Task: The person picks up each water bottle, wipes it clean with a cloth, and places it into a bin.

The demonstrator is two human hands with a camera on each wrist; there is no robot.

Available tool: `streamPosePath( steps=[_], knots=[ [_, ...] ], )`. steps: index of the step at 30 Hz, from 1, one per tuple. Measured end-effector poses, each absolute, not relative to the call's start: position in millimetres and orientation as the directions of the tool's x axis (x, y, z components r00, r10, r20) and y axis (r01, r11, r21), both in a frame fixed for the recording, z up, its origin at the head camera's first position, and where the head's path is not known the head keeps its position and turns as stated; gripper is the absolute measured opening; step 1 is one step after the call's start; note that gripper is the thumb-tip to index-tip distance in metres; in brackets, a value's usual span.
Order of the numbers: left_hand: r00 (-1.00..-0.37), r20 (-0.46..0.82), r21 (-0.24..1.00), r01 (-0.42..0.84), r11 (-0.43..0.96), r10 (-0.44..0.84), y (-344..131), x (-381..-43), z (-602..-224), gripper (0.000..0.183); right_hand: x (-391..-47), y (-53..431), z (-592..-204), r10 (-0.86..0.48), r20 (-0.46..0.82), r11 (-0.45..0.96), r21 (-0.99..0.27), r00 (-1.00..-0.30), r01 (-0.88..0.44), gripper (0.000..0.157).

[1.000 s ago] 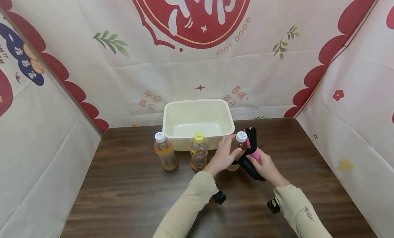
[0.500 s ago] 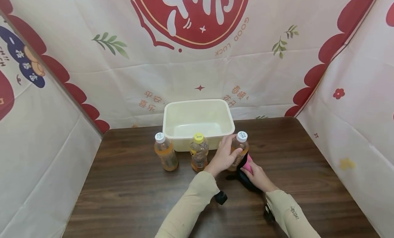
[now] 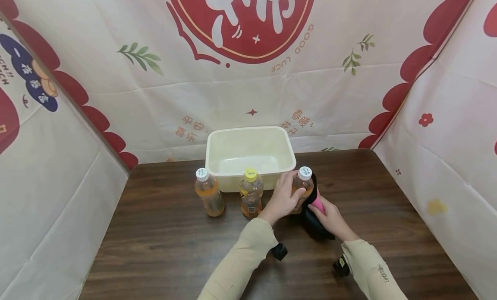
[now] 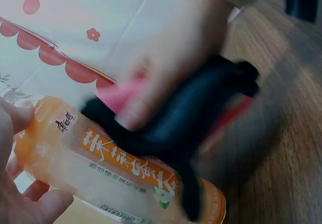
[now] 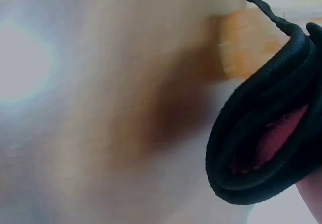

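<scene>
Black-and-pink cloth (image 3: pixel 315 213) gripped in right hand (image 3: pixel 330 218) against right bottle (image 3: pixel 301 188), left hand (image 3: pixel 282 197) fingers curled round that bottle, forearms angled in from near edge, three bottles before one cream tub (image 3: pixel 250 155)

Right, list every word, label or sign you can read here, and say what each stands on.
"GOOD LUCK": upside down on the cream printed backdrop cloth.
Orange Chinese characters on that cloth: mirrored or upside down, unreadable.
Label on the orange drink bottle held by the left hand: Chinese characters, blurred.
White and yellow bottle caps: too small.
</scene>
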State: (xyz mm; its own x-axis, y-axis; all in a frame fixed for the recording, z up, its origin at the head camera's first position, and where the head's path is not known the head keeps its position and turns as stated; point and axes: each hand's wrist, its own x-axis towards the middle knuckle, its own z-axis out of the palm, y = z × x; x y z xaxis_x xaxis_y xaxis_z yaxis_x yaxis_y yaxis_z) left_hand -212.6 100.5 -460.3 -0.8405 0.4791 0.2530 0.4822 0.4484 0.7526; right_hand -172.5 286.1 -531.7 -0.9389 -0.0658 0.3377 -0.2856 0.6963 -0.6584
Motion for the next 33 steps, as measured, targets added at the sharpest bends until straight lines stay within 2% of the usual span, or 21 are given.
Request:
streamPosePath(
  steps=[4,9,14,22,26,33],
  knots=[
    [-0.842,0.258,0.76,0.479,0.439,0.474,102,-211,-460,0.049,-171,289,-502,-0.073,0.401,0.7,-0.631,-0.913,-0.333,0.026],
    [-0.841,0.244,0.767,0.472,0.434,0.483,102,-210,-459,0.05,-174,289,-468,-0.147,0.482,0.706,-0.561,-0.864,-0.433,0.034],
    [-0.842,0.249,0.763,0.475,0.439,0.479,101,-211,-458,0.05,-180,284,-448,-0.21,0.513,0.683,-0.532,-0.832,-0.5,0.033],
    [-0.846,0.246,0.767,0.468,0.439,0.473,101,-211,-458,0.049,-180,280,-462,-0.139,0.497,0.65,-0.606,-0.857,-0.458,0.037],
    [-0.85,0.228,0.776,0.453,0.439,0.475,102,-211,-457,0.05,-177,280,-475,-0.084,0.462,0.643,-0.652,-0.883,-0.402,0.033],
    [-0.846,0.243,0.767,0.467,0.44,0.475,101,-211,-457,0.049,-173,280,-506,-0.042,0.456,0.644,-0.668,-0.889,-0.373,0.025]
  ],
)
